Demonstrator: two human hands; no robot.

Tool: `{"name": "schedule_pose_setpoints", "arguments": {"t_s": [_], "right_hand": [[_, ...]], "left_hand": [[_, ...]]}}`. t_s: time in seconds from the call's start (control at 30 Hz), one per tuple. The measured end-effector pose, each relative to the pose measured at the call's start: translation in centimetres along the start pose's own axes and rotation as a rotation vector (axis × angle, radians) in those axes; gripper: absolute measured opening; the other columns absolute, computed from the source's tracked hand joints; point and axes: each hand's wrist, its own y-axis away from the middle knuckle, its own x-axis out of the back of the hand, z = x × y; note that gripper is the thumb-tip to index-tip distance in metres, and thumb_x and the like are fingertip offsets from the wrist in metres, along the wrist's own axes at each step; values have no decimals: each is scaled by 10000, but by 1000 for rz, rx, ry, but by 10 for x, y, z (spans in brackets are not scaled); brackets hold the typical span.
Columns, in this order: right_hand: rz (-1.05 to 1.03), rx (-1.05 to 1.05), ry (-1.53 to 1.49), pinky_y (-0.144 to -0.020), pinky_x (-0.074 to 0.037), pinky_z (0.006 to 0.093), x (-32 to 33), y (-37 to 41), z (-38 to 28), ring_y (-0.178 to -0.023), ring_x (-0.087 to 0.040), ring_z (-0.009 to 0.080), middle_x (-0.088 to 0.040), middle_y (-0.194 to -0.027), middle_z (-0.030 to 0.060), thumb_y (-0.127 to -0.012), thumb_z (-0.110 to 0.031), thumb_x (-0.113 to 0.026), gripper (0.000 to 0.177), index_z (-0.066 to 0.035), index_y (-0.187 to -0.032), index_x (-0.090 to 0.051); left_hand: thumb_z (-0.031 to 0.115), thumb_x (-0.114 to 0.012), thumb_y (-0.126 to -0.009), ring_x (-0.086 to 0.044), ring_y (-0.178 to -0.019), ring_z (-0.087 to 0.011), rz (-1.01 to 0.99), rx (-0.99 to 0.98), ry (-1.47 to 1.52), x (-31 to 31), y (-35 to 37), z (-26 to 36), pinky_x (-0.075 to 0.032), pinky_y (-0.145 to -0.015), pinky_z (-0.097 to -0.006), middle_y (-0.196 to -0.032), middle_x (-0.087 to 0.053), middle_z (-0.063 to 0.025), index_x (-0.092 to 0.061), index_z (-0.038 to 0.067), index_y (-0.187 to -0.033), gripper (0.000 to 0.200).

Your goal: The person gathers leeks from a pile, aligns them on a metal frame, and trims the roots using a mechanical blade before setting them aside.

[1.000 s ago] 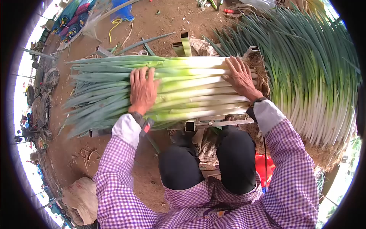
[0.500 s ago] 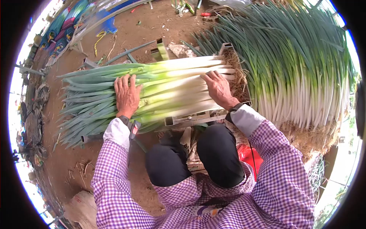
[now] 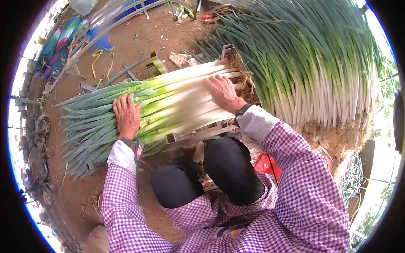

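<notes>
A wide layer of green onions (image 3: 168,99) lies across a metal frame (image 3: 202,135) over my knees' far side, green leaves to the left and white stems and roots to the right. My left hand (image 3: 127,116) rests on the leafy part with its fingers spread. On the white stems near the root end lies my right hand (image 3: 222,92), palm down, its fingers close together but stretched out over the stems. Neither hand is wrapped round a stalk.
A large pile of green onions (image 3: 312,71) stands at the right, roots toward me. Blue netting or bundles (image 3: 55,50) lie at the upper left beside a pale rail frame (image 3: 90,31). A red bag (image 3: 268,165) is by my right knee.
The whole view has shifted and tilted, so the onions now slope up to the right. My right hand has moved slightly left along the white stems; my left hand stays on the leaves.
</notes>
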Motion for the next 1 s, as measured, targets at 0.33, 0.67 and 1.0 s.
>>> {"name": "schedule_pose_setpoints", "arguments": {"t_s": [0.33,0.67,1.0], "right_hand": [[-27,111,-424,-788,-535,462,43,33,7,-936,-666,362,-676,-960,137,-844,-47,-652,197,-84,-1034,-691],[-125,12,-534,-859,-531,437,58,47,6,-991,-674,381,-683,-1045,170,-837,-97,-706,305,-19,-1132,-718],[-116,-2,-663,-894,-544,428,78,41,2,-1045,-685,370,-712,-1108,173,-816,-77,-727,331,-25,-1142,-720]], "left_hand": [[303,-729,-896,-442,-1327,-374,-34,-27,285,16,-3,-18,-274,-1177,-522,-1401,-505,-171,-533,77,-1436,618],[101,-789,-761,-486,-1342,-342,-95,-256,279,63,35,10,-366,-1138,-503,-1346,-591,-99,-675,60,-1199,455],[48,-720,-795,-574,-1183,-364,-16,-282,179,80,31,9,-399,-1073,-500,-1141,-627,-162,-575,36,-1098,337]]}}
